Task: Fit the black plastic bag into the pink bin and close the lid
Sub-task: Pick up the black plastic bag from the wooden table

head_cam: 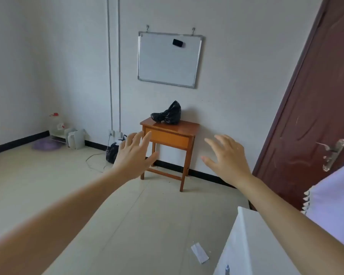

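Note:
A crumpled black plastic bag lies on top of a small wooden table against the far wall, below a whiteboard. My left hand is stretched out in front of me with fingers spread, holding nothing, well short of the table. Level with it and to its right, my right hand is also spread and empty. Both hands are apart from the bag. No pink bin is in view.
A dark brown door with a metal handle stands at the right. A white surface fills the lower right corner. A scrap of paper lies on the tiled floor. Containers, a purple basin and a black bag with cables sit along the left wall.

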